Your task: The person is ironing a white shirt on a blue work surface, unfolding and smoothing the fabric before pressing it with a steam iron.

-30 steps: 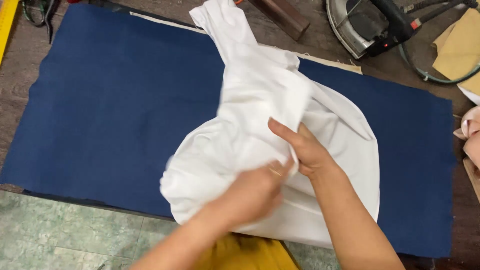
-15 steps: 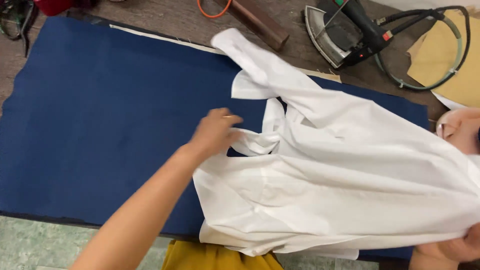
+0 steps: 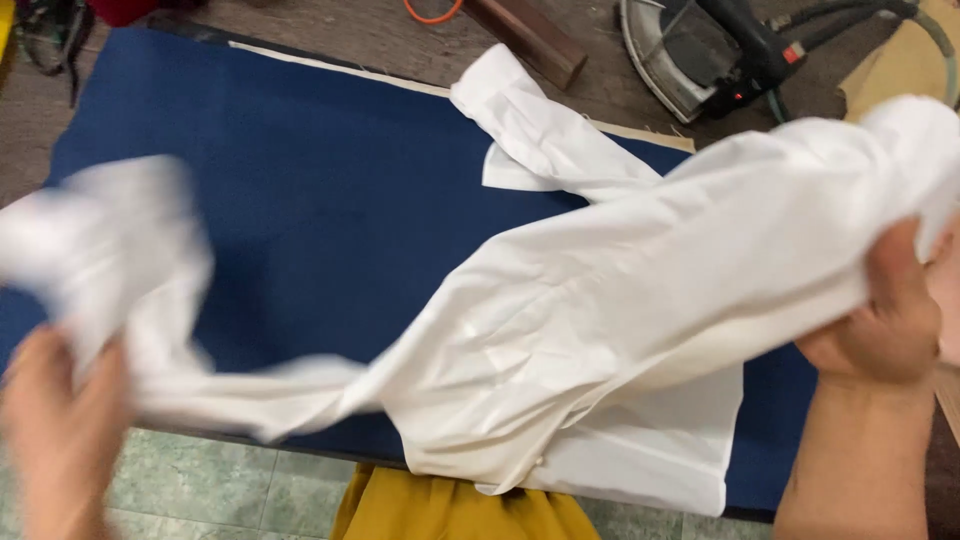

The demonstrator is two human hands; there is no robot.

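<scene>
A white shirt (image 3: 560,330) is stretched wide across the dark blue ironing pad (image 3: 330,200). My right hand (image 3: 885,315) grips a bunched part of the shirt at the right, lifted off the pad. At the lower left my left hand (image 3: 55,430), blurred by motion, holds the other end of the shirt. One sleeve with its cuff (image 3: 520,110) lies flat, pointing toward the far edge. The shirt's hem hangs over the near edge.
A steam iron (image 3: 700,55) with its hose rests on the wooden table beyond the pad, beside a brown wooden block (image 3: 525,40). Yellow cloth (image 3: 450,505) shows below the near edge, above a green tiled floor (image 3: 230,490). Brown paper lies at the far right.
My hands have pulled apart: the left swept the shirt's end to the lower left, the right raised its bunch at the far right. The shirt went from bunched to spread wide.
</scene>
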